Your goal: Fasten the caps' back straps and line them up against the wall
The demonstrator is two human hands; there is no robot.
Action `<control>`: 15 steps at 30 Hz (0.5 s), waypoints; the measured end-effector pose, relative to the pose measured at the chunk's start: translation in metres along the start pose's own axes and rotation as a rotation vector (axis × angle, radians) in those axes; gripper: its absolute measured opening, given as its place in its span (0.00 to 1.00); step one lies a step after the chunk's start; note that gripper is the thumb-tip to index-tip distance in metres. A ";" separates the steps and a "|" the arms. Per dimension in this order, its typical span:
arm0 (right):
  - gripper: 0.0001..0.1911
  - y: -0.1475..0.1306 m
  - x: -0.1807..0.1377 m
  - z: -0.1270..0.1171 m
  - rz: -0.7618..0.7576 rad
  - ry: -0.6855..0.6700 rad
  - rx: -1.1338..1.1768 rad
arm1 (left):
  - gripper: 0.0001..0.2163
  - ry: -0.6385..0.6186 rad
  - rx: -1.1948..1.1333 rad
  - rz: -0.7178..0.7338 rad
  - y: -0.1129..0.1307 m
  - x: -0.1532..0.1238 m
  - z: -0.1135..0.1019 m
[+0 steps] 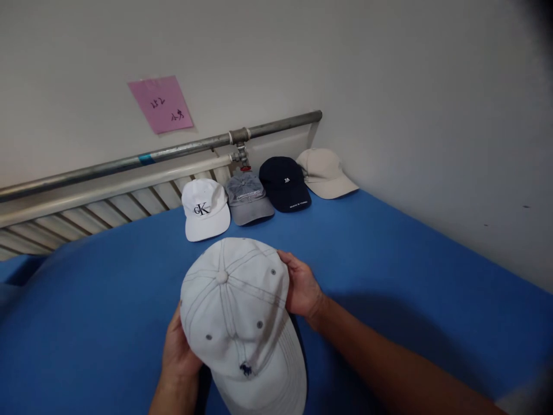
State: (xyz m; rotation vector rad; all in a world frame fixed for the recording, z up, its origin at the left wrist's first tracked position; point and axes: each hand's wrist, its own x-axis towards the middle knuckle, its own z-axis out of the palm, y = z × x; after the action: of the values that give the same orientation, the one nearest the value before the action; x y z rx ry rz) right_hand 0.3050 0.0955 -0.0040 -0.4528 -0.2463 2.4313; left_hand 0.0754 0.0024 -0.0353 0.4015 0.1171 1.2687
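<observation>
A white baseball cap with a small dark embroidered emblem is held between my two hands above the blue surface, its brim toward me. My left hand grips the cap's left side, with the fingertips hidden beneath it. On the opposite side, my right hand is closed on the edge, its fingers partly tucked behind the crown. Beyond stand a white cap with black letters, a grey cap, a navy cap and a beige cap, side by side in a row.
The blue surface meets a wall on the right. Along the back runs a white radiator beneath a metal pipe, with a red-handled valve near the grey cap. A pink paper hangs on the wall.
</observation>
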 end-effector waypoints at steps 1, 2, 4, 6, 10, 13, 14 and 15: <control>0.13 0.001 0.000 0.001 -0.007 0.026 0.007 | 0.22 -0.061 -0.014 -0.002 -0.001 0.002 0.003; 0.12 0.002 0.001 0.002 -0.017 0.057 0.013 | 0.23 -0.118 -0.034 -0.002 -0.002 0.004 0.007; 0.11 0.005 0.003 0.004 -0.034 0.127 0.011 | 0.24 -0.188 -0.075 0.001 -0.003 0.007 0.014; 0.10 0.007 0.007 0.003 -0.052 0.194 0.001 | 0.25 -0.188 -0.101 0.000 -0.004 0.008 0.020; 0.07 0.007 0.015 -0.001 -0.142 0.284 0.006 | 0.23 -0.145 -0.100 0.039 -0.003 0.007 0.027; 0.04 0.007 0.018 -0.003 -0.191 0.295 0.018 | 0.22 -0.136 -0.080 0.053 -0.002 0.006 0.027; 0.03 0.007 0.018 -0.003 -0.194 0.292 0.007 | 0.22 -0.129 -0.077 0.057 -0.002 0.007 0.026; 0.03 0.007 0.018 -0.003 -0.192 0.288 -0.011 | 0.22 -0.113 -0.074 0.066 -0.003 0.007 0.026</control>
State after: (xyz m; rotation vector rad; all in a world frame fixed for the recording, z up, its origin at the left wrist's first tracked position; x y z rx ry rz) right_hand 0.2890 0.1019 -0.0136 -0.7411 -0.1700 2.1475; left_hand 0.0879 0.0022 -0.0116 0.4151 -0.0394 1.3084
